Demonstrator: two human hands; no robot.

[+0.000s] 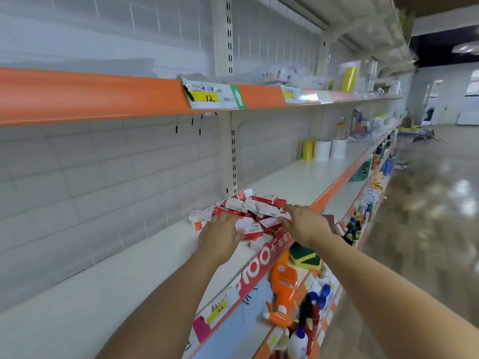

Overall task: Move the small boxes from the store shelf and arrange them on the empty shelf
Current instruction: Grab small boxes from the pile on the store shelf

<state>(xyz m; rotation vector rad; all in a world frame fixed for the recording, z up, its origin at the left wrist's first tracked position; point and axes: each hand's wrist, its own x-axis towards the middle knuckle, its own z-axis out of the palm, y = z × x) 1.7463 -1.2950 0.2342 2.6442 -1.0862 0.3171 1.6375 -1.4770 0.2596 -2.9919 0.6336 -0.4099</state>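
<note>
A loose heap of several small red-and-white boxes (248, 211) lies on the white middle shelf (129, 275), near the upright post. My left hand (220, 235) rests on the near left side of the heap, fingers spread over the boxes. My right hand (302, 224) reaches in from the right, its fingers stretched toward the heap's right edge and touching the boxes there. Neither hand plainly grips a box. The shelf stretch to the left of the heap is bare.
An orange-edged shelf (90, 95) with price tags hangs above. Yellow and white tubs (322, 150) stand further right on the same shelf. Below are an orange bottle (282, 294), sponges (303, 256) and cleaning bottles. The aisle floor (427, 216) runs along the right.
</note>
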